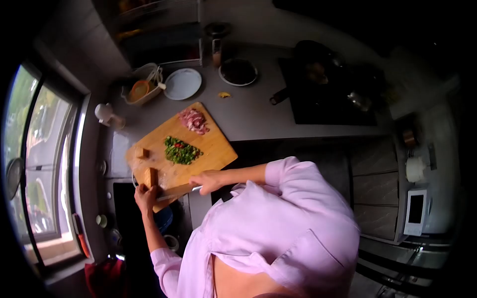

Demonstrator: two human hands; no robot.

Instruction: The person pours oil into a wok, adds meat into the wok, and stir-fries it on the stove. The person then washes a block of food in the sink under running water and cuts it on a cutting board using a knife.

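A wooden cutting board (pixel 216 149) lies at an angle across the counter edge and the sink. My right hand (pixel 208 181) grips a knife (pixel 178 191) by its handle, the blade pointing left along the board's near edge. At the lower left corner, my left hand (pixel 145 197) has its bent fingers on the near end of a tan block (pixel 150 176), possibly firm tofu. A smaller tan piece (pixel 142 153) sits farther up the board. Chopped green and red peppers (pixel 182 151) form a pile in the middle, and sliced raw meat (pixel 194 121) lies near the far corner.
Behind the board stand a white plate (pixel 183 83), a basket (pixel 144 97) with an orange-rimmed strainer, and a dish of dark contents (pixel 238 72). A yellow scrap (pixel 224 95) lies on the counter. The black cooktop (pixel 318 111) is to the right, a window (pixel 47 164) to the left.
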